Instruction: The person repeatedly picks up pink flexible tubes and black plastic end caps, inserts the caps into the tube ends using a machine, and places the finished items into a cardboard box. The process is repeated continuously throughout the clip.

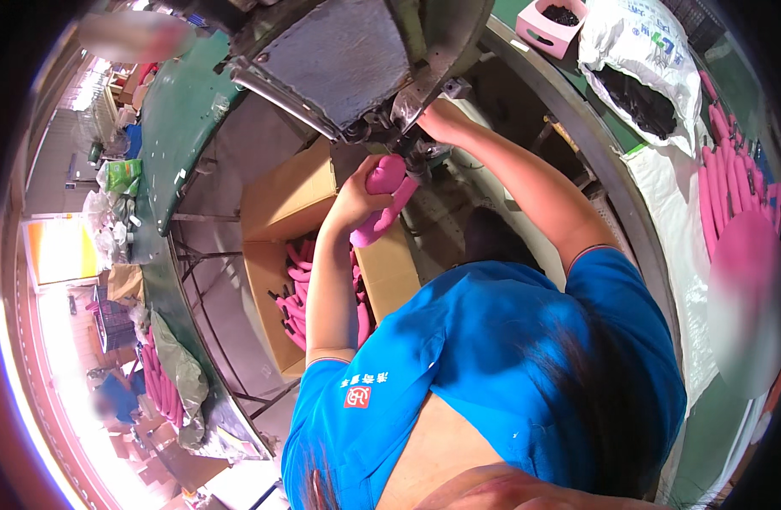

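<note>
My left hand is wrapped round a thick, curved pink tube just below the head of a grey metal machine. The tube bends back on itself, and its far end lies close against a small dark fitting under the machine. My right hand reaches in at the machine's right side, by a metal guard. Its fingers are hidden behind the machine parts, so what they touch does not show.
Below my left forearm stands an open cardboard box with several pink tubes. At right, a white sack of black pieces and a pink bin sit near more pink tubes. A green table curves along the left.
</note>
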Available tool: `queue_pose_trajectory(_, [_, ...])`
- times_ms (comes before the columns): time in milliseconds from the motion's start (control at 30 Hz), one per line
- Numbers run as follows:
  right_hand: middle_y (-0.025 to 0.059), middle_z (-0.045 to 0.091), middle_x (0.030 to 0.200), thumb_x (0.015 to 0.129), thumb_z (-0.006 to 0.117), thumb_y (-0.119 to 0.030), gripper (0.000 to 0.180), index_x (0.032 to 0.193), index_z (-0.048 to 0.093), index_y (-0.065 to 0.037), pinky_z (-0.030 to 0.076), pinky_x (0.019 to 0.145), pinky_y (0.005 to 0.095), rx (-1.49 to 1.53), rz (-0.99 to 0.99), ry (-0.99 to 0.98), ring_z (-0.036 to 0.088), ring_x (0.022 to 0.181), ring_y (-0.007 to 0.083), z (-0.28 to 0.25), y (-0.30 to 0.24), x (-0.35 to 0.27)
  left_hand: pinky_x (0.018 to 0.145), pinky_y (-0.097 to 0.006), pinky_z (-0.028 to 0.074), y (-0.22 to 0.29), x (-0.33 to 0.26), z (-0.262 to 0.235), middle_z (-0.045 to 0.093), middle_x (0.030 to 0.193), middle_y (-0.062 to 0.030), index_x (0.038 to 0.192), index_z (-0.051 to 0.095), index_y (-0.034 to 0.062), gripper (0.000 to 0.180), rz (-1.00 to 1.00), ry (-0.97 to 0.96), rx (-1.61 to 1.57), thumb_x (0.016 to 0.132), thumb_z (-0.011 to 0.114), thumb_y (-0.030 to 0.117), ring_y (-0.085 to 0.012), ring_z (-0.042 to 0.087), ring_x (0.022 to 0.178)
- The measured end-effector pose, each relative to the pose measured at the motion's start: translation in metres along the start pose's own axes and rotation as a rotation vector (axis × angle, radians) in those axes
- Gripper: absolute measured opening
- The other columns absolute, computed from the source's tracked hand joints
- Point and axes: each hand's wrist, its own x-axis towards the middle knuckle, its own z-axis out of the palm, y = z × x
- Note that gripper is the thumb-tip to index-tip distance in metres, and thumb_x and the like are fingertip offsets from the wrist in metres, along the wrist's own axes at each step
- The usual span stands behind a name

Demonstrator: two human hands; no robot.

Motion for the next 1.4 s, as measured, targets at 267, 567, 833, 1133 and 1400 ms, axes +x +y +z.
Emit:
queue_pose_trajectory(267, [0.0298,0.062,0.081,0.087,0.045,-0.027,0.04,0.078,0.062,0.008,0.05,0.074,0.0498,0.076,-0.006,0.16,0.063,0.081,0.0432,0.021,0.029,0.006,0.088,-0.032,0.045,0.003,0.002,0.002,0.061,0.103,-0.0104,0.125,0.051,0.0098,0.068,-0.027,-0.007,0.017,0.059,0.069,0.013,-0.0205,0.057,0.096])
queue_pose_trajectory(567, [0.0125,0.06,0.067,0.088,0.053,-0.024,0.03,0.073,0.06,0.001,0.048,0.063,0.0401,0.336,0.128,-0.071,0.061,0.066,0.0253,-0.024,-0.009,-0.001,0.082,-0.03,0.045,0.043,-0.017,-0.015,0.06,0.102,-0.0108,0.13,0.047,0.0097,0.074,0.021,-0.022,0.025,0.06,0.071,0.012,-0.0179,0.055,0.089])
queue_pose_trajectory(833, [-0.0044,0.036,0.055,0.096,0.046,-0.043,0.046,0.066,0.048,-0.009,0.032,0.049,0.0299,0.697,0.277,-0.274,0.035,0.054,0.0068,-0.053,-0.09,-0.102,0.091,-0.034,0.045,0.031,-0.087,0.004,0.059,0.114,-0.0181,0.134,0.041,0.0068,0.076,0.094,-0.131,-0.038,0.066,0.072,0.018,-0.0275,0.06,0.102])
queue_pose_trajectory(1133, [0.0038,0.034,0.055,0.099,0.043,-0.037,0.047,0.067,0.043,-0.002,0.031,0.054,0.0359,0.685,0.116,-0.402,0.033,0.057,0.0119,-0.031,-0.088,-0.141,0.071,-0.039,0.049,0.027,-0.104,0.042,0.062,0.08,-0.023,0.109,0.059,0.0013,0.046,-0.024,0.055,0.104,0.066,0.067,0.017,-0.0389,0.062,0.078])
queue_pose_trajectory(1400, [-0.0058,0.041,0.06,0.097,0.046,-0.045,0.043,0.073,0.051,-0.01,0.027,0.047,0.0204,1.046,0.407,-0.347,0.034,0.052,0.0026,-0.081,-0.06,-0.137,0.064,-0.028,0.047,0.018,-0.127,0.017,0.061,0.071,-0.0103,0.111,0.06,0.0049,0.04,-0.181,0.348,0.026,0.07,0.061,0.008,-0.0126,0.058,0.064])
